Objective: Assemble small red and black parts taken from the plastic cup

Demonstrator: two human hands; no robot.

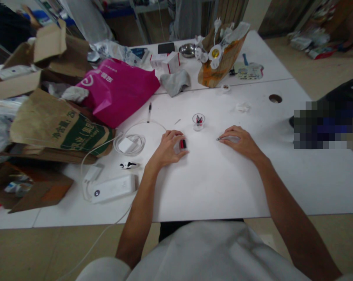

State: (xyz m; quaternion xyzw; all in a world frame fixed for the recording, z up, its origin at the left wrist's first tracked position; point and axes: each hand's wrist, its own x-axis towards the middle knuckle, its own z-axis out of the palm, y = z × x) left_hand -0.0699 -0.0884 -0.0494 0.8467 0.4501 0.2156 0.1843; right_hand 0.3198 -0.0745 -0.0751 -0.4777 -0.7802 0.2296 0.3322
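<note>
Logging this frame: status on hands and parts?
Left hand pinching red-and-black piece on table. Right hand tips on thin metal pin. Small clear cup beyond, nothing between.

A pink bag (pixel 119 89) lies on the white table (pixel 223 183) beside brown paper bags (pixel 56 128) and open cardboard boxes (pixel 41 54). Nearer sit a coiled white cable (pixel 129 144), a white power strip (pixel 113 188), a pen (pixel 149 112), a grey cloth (pixel 175 82) and a steel bowl (pixel 187 50).
</note>
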